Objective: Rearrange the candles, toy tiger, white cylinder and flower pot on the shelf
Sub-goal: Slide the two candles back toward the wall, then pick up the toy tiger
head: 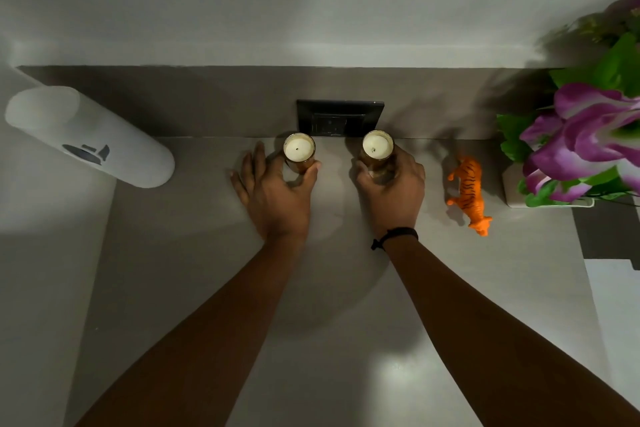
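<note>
Two candles in amber glass jars stand at the back of the grey shelf (332, 288). My left hand (273, 191) curls around the left candle (299, 149), thumb on its right side, the other fingers spread to its left. My right hand (393, 187) wraps the right candle (377, 146) from the front. A white cylinder (90, 137) with a dark mark stands at the far left. An orange toy tiger (469, 192) lies right of my right hand. The white flower pot (512, 191) with purple flowers fills the far right.
A dark socket plate (340, 116) sits on the back wall between and behind the candles. The shelf's right edge drops off near the pot (588, 236). A black band circles my right wrist (398, 236).
</note>
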Demonstrator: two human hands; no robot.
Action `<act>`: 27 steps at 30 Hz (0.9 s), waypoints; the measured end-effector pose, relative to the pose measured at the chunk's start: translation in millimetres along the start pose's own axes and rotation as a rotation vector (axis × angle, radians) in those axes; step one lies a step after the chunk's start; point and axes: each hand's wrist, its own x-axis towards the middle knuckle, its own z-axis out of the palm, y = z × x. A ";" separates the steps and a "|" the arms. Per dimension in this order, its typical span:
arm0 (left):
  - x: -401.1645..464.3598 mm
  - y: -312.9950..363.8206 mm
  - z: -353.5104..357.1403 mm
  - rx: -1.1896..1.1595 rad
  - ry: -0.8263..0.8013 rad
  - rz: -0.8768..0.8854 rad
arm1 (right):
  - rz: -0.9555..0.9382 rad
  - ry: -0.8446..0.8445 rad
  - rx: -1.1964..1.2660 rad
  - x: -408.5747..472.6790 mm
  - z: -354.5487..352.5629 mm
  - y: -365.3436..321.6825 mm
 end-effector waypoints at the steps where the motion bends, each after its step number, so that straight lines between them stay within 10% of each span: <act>1: 0.4 0.6 -0.2 0.014 -0.004 -0.010 | 0.005 -0.011 0.000 0.4 -0.1 0.2; 7: -43.1 -1.5 -16.8 0.025 -0.060 -0.042 | 0.049 -0.088 0.043 -23.7 -21.7 1.5; 14: -125.8 -27.4 -27.0 0.320 -0.371 0.650 | 0.225 0.218 0.202 -133.3 -106.1 47.8; 27: -120.0 -22.5 -13.1 0.355 -0.392 0.675 | 0.235 0.343 0.258 -42.0 -112.4 52.5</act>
